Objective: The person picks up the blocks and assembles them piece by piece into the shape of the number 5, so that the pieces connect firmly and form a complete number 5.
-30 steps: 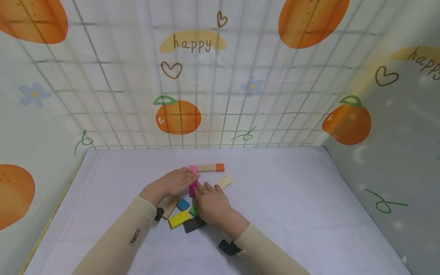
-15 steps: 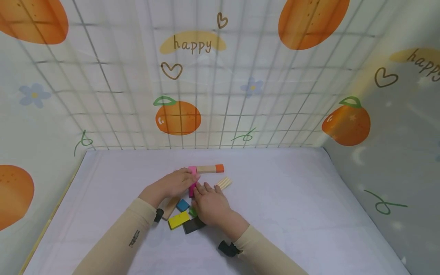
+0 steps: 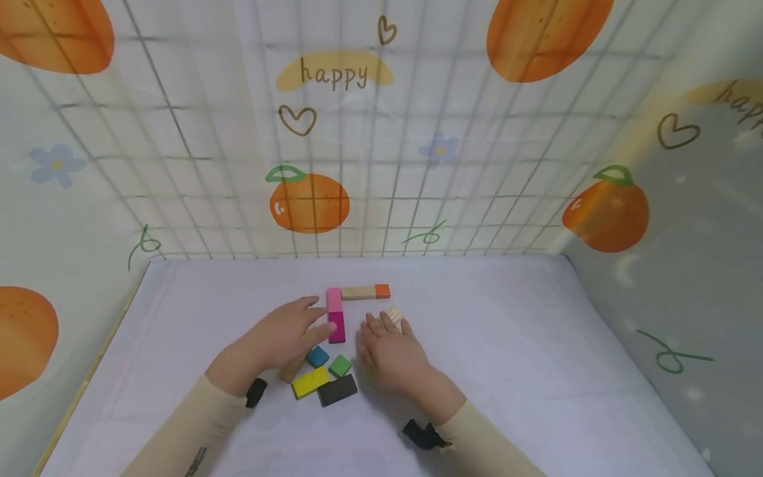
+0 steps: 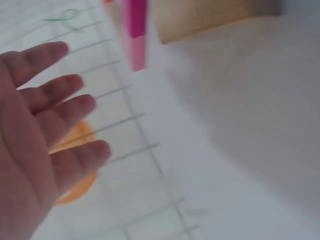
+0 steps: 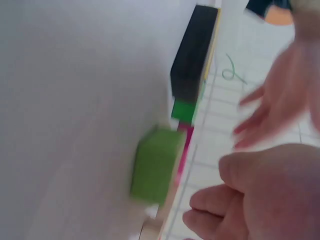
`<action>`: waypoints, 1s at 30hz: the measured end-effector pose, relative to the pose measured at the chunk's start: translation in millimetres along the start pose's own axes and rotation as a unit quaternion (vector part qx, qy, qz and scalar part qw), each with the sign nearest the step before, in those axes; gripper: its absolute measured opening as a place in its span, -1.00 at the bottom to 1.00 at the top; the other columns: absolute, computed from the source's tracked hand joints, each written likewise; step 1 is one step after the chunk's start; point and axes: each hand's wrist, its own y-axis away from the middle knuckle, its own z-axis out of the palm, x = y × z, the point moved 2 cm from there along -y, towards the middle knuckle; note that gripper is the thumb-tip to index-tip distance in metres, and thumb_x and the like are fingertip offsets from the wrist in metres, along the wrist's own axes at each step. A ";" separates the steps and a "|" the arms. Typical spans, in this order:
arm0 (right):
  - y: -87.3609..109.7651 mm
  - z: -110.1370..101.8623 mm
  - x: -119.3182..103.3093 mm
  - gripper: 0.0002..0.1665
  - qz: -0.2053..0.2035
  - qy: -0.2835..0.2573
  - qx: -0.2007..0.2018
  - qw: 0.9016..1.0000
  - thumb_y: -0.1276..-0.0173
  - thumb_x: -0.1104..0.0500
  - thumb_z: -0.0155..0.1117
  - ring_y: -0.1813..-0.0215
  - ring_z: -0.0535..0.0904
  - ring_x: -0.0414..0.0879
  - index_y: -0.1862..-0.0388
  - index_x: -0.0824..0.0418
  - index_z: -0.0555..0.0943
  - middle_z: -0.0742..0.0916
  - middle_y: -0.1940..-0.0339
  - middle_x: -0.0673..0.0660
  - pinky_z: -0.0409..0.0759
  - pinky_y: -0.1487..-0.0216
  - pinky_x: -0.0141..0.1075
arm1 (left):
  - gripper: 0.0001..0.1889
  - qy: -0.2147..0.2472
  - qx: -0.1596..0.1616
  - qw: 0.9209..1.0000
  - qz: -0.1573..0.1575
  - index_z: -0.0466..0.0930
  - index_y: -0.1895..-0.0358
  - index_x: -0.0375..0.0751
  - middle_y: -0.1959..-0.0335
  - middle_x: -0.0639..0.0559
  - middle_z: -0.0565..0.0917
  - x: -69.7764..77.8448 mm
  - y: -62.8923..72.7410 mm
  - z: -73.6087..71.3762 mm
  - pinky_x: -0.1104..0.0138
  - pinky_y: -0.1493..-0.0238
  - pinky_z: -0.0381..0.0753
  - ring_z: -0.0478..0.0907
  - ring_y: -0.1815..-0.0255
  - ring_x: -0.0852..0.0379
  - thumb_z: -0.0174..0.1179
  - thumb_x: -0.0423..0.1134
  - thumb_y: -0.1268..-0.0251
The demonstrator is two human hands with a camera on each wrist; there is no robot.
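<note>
A light pink block point(image 3: 335, 299) and a magenta block point(image 3: 337, 328) lie end to end in a column. Beside them my left hand point(image 3: 280, 338) holds nothing, its fingers spread in the left wrist view; its thumb overlaps the magenta block in the head view. Over the table to the right is my right hand point(image 3: 393, 358), fingers extended and partly covering a striped pale wooden piece point(image 3: 396, 315). Close to that hand, the right wrist view shows a light green block point(image 5: 156, 165), mostly hidden from the head view. No block is visible in its grasp.
A plain wooden block point(image 3: 359, 293) and an orange block point(image 3: 382, 291) run rightward from the pink one. Nearer the person lie blue point(image 3: 318, 356), green point(image 3: 340, 366), yellow point(image 3: 310, 382) and black point(image 3: 338, 390) blocks. Another wooden block point(image 3: 291, 370) is partly under the left hand.
My left hand has come off the pink and magenta blocks, moving left and nearer. My right hand has shifted right, away from them, uncovering the green block and more of the black one.
</note>
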 end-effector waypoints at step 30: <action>5.5 -5.7 54.2 -0.36 -0.003 -0.036 -0.032 0.999 -0.56 0.12 0.06 -0.65 0.08 0.23 -0.57 0.17 0.28 0.25 -0.65 0.13 0.10 -0.54 0.32 | -0.11 0.000 -0.011 0.999 -0.051 0.37 -0.49 -0.04 -0.69 -0.03 -0.03 10.2 86.7 56.7 -0.30 -0.46 0.21 -0.01 -0.67 -0.15 -0.08 0.52 -0.31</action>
